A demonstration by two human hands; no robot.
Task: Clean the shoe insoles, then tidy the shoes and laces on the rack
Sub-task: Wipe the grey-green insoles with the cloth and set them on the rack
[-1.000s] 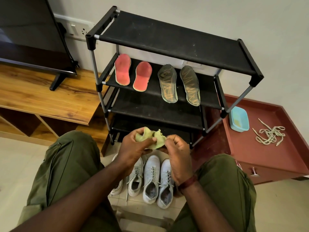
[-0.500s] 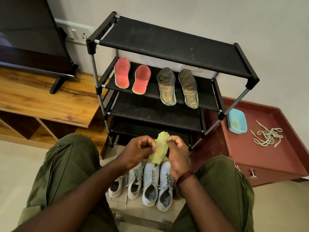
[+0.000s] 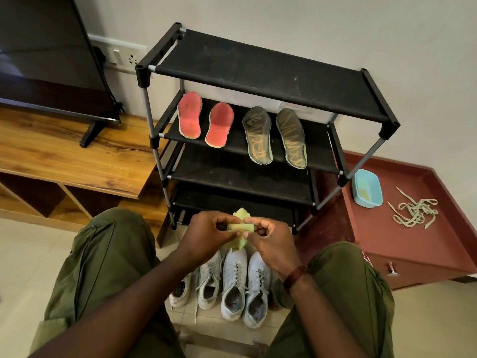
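Left hand (image 3: pixel 206 235) and right hand (image 3: pixel 271 241) both pinch the green cloth (image 3: pixel 238 225) at lower centre, with red insoles (image 3: pixel 190 115) and grey insoles (image 3: pixel 257 136) up-frame on the second shelf of the rack (image 3: pixel 258 71), long axes running away from us, red nearer our left, grey nearer our right.
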